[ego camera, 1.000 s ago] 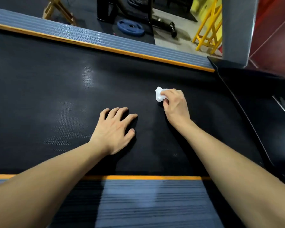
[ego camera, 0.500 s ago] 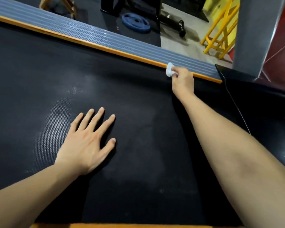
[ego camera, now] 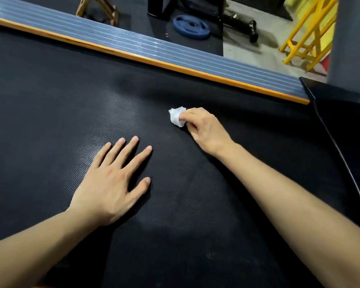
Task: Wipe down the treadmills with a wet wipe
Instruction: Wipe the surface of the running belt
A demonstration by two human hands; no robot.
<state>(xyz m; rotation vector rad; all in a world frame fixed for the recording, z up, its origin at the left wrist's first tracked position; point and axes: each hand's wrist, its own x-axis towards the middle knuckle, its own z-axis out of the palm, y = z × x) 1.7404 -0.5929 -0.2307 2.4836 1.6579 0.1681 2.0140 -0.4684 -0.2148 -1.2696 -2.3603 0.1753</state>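
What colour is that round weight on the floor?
The weight plate is blue, seen best in the head view.

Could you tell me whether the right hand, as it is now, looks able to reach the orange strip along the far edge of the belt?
Probably yes: the right hand, gripping the wet wipe, has only bare black belt before the orange strip.

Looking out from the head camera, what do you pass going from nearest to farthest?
Flat left hand on black treadmill belt → right hand gripping crumpled white wipe → orange edge strip → grey ribbed side rail → blue weight plate.
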